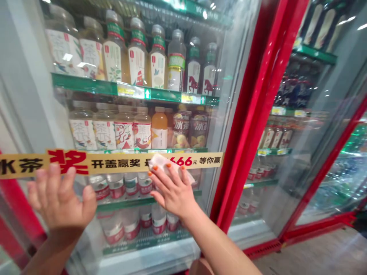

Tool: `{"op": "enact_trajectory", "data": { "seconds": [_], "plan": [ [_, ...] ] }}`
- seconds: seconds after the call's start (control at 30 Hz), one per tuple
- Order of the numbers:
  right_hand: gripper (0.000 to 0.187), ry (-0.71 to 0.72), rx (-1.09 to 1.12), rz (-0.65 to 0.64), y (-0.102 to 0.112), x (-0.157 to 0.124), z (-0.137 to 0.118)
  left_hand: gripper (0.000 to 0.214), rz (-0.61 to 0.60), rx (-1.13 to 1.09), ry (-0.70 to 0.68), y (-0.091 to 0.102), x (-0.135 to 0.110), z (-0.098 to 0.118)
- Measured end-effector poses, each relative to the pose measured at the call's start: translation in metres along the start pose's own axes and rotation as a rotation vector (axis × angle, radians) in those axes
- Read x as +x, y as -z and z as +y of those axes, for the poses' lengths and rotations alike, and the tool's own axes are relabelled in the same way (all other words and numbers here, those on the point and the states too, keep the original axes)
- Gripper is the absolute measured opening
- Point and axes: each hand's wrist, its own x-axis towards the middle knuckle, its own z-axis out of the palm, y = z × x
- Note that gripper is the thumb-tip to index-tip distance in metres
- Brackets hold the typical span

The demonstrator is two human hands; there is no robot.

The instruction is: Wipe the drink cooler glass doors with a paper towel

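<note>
My right hand [174, 191] lies flat over a white wipe [159, 159], holding it against the glass door of a drinks fridge. Its fingers are stretched out, with orange-painted nails. The wipe covers part of a gold promotional strip [116, 163] that runs across the door and carries black and red lettering. At the left end of that strip, my left hand [61, 200] is raised with its fingers apart and nothing in it. It is slightly blurred, and I cannot tell whether it touches the glass.
Behind the glass, bottled drinks [137, 57] stand in rows on shelves with green edges [86, 82]. A red door frame [255, 95] slopes down to the right of the door. Beyond it is another fridge section with bottles [276, 135]. Grey floor [321, 252] shows at lower right.
</note>
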Motion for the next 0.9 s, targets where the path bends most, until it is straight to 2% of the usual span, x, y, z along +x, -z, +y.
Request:
{"op": "enact_trajectory", "data": {
  "seconds": [0.03, 0.1, 0.17, 0.2, 0.27, 0.3, 0.33, 0.4, 0.47, 0.53, 0.6, 0.67, 0.73, 0.8, 0.87, 0.9],
  "plan": [
    [0.072, -0.044, -0.002, 0.004, 0.002, -0.019, 0.005, 0.085, 0.005, 0.057, -0.062, 0.002, 0.003, 0.004],
    [0.075, -0.258, -0.036, 0.027, 0.003, -0.045, 0.02, 0.082, 0.036, 0.093, -0.118, 0.005, 0.012, 0.015],
    [0.079, -0.489, -0.079, 0.044, 0.0, -0.048, 0.023, 0.077, 0.062, 0.074, -0.122, 0.005, 0.022, 0.03],
    [0.08, -0.55, -0.086, 0.043, -0.004, -0.042, 0.016, 0.075, 0.069, 0.062, -0.134, 0.003, 0.027, 0.039],
    [0.082, -0.517, -0.063, 0.025, -0.014, -0.025, -0.012, 0.074, 0.044, 0.035, -0.192, -0.005, 0.034, 0.055],
    [0.08, -0.426, -0.034, 0.016, -0.019, -0.019, -0.03, 0.075, 0.007, 0.025, -0.229, -0.01, 0.036, 0.061],
    [0.076, -0.327, -0.013, 0.01, -0.023, -0.019, -0.047, 0.078, -0.039, 0.019, -0.263, -0.016, 0.036, 0.067],
    [0.068, -0.202, 0.011, -0.022, -0.027, -0.036, -0.067, 0.084, -0.138, 0.031, -0.312, -0.027, 0.032, 0.072],
    [0.067, -0.245, 0.0, -0.044, -0.026, -0.067, -0.063, 0.088, -0.195, 0.056, -0.326, -0.034, 0.025, 0.072],
    [0.072, -0.416, -0.034, -0.03, -0.022, -0.092, -0.043, 0.092, -0.208, 0.066, -0.314, -0.037, 0.019, 0.069],
    [0.078, -0.602, -0.069, 0.009, -0.02, -0.094, -0.023, 0.093, -0.206, 0.05, -0.281, -0.038, 0.015, 0.065],
    [0.081, -0.697, -0.071, 0.02, -0.023, -0.075, -0.018, 0.092, -0.204, 0.038, -0.258, -0.037, 0.014, 0.064],
    [0.081, -0.647, -0.045, 0.003, -0.029, -0.052, -0.03, 0.089, -0.197, 0.048, -0.26, -0.036, 0.014, 0.066],
    [0.078, -0.507, -0.021, -0.01, -0.033, -0.045, -0.049, 0.086, -0.189, 0.067, -0.253, -0.035, 0.015, 0.069],
    [0.077, -0.434, -0.017, -0.008, -0.035, -0.062, -0.063, 0.085, -0.19, 0.066, -0.214, -0.035, 0.014, 0.072],
    [0.079, -0.457, -0.024, -0.006, -0.035, -0.078, -0.066, 0.086, -0.202, 0.023, -0.168, -0.035, 0.013, 0.072]
  ]
}}
